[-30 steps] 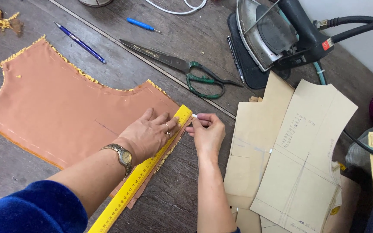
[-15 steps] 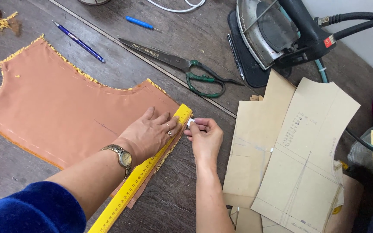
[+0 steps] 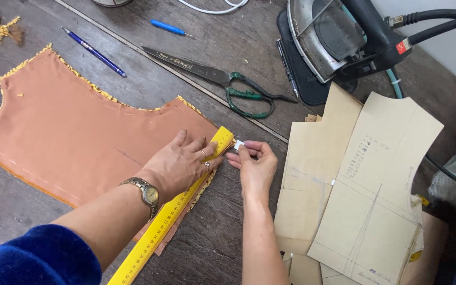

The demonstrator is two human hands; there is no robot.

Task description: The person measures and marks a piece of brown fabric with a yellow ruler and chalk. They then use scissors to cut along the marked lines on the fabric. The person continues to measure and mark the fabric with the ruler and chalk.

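Since a moment ago our right hand has slid slightly down the ruler, its fingers pinched on a small white chalk at the ruler's top end. Our left hand presses flat, fingers spread, holding the ruler on the fabric; scissors lie beyond the ruler on the counter.
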